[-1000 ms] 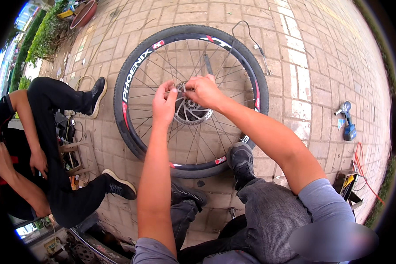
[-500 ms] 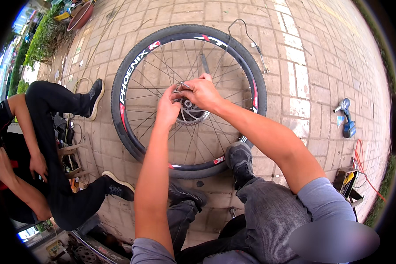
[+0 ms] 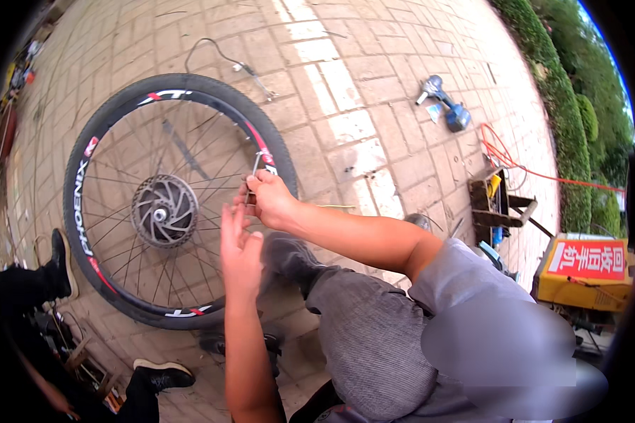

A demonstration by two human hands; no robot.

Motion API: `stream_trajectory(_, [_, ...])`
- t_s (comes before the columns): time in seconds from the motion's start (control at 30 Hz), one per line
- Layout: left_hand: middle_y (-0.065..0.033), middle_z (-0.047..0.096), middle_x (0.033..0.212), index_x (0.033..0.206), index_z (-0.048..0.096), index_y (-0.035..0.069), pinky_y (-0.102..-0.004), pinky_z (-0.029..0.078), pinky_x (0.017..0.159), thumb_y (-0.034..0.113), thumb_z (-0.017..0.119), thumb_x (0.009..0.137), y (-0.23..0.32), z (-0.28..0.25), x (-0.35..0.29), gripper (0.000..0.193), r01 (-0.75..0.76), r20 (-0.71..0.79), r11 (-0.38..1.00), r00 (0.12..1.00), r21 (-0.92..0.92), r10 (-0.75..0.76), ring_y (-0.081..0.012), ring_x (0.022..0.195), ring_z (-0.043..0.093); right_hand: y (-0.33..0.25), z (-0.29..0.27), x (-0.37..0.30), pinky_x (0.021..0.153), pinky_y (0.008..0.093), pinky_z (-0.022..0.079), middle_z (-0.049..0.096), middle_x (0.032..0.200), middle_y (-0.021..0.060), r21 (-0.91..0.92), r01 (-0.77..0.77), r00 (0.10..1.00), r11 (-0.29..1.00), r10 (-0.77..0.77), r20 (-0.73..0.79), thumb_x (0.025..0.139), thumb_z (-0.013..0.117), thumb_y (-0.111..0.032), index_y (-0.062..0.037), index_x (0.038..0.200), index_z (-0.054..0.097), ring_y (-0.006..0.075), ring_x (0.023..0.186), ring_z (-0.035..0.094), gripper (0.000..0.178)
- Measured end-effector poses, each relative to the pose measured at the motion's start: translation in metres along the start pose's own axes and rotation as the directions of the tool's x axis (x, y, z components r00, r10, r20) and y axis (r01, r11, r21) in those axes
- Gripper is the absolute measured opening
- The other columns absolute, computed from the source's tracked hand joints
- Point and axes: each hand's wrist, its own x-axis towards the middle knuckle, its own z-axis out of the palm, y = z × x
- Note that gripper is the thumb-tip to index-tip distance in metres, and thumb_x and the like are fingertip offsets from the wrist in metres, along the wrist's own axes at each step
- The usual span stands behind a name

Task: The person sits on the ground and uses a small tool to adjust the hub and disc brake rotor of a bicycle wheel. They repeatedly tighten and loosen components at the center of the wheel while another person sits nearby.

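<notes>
A bicycle wheel (image 3: 286, 151) with a black tyre lies flat on the paving. At its hub sits a silver-grey brake disc (image 3: 183, 211). Over the wheel's right side my right hand (image 3: 271, 201) is closed around a thin metal rod-like tool (image 3: 256, 163), whose end points away from me toward the rim; its exact kind is unclear. Just below and left of it, my left hand (image 3: 241, 247) has its fingers stretched and apart, slightly blurred, close to the right fingertips. I see nothing held in it. A flat grey bar (image 3: 183, 149) shows beneath the spokes.
A dark cable (image 3: 215, 46) lies beyond the wheel. Farther right are a blue cordless power tool (image 3: 441, 102), an orange hose (image 3: 501, 151), a tool box (image 3: 483, 201) and a yellow box (image 3: 578, 296). Another person's shoes (image 3: 164, 375) are at the lower left.
The view has swung right. Both my hands have left the hub and brake disc and moved to the wheel's right side; the left fingers have straightened.
</notes>
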Motion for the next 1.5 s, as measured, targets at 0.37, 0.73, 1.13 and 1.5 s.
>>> stream_trajectory(0.37, [-0.0044,0.058,0.091,0.108,0.055,0.004,-0.0262,0.046,0.072,0.005,0.054,0.089,-0.014,-0.136,0.008,0.019,-0.15,-0.675,0.98,0.737,-0.133,0.021,-0.0105,0.077,0.053,-0.023,-0.335,0.011,0.071,0.0441,0.049,0.061,0.079,0.0205,-0.993,-0.031,0.77,-0.116,-0.636,0.05,0.088,0.055,-0.017,-0.0004,0.095,0.061,0.0326,0.079,0.063,0.019])
stream_trajectory(0.73, [-0.0079,0.059,0.106,0.124,0.047,0.001,-0.0317,0.047,0.081,0.011,0.06,0.086,-0.001,-0.194,0.054,0.041,0.015,-0.57,0.964,0.804,-0.267,-0.17,-0.0187,0.089,0.057,-0.015,-0.023,0.029,0.064,0.0302,0.05,0.066,0.097,0.0117,-0.796,0.312,0.943,0.519,-0.065,0.327,0.087,0.059,-0.019,0.0041,0.109,0.061,0.0164,0.072,0.061,0.032])
stream_trajectory(1.13, [-0.0096,0.061,0.1,0.116,0.049,0.0,-0.035,0.05,0.078,0.001,0.058,0.085,0.013,-0.2,0.065,0.033,0.028,-0.445,0.919,0.869,-0.392,-0.216,-0.0198,0.09,0.06,0.026,0.069,0.063,0.041,0.0262,0.033,0.052,0.069,0.002,-0.378,-0.086,0.951,0.922,0.189,0.245,0.084,0.059,-0.005,-0.0014,0.091,0.059,0.0091,0.051,0.044,0.008])
stream_trajectory(1.5, [-0.0057,0.06,0.097,0.112,0.052,0.005,-0.0342,0.049,0.079,0.001,0.055,0.086,0.018,-0.197,0.054,0.026,0.013,-0.368,0.937,0.918,-0.35,-0.15,-0.0173,0.087,0.058,0.042,0.057,0.061,0.042,0.0253,0.034,0.055,0.071,0.0019,-0.378,0.054,0.927,0.924,0.094,0.362,0.084,0.059,-0.003,-0.002,0.091,0.058,0.0078,0.051,0.044,0.008])
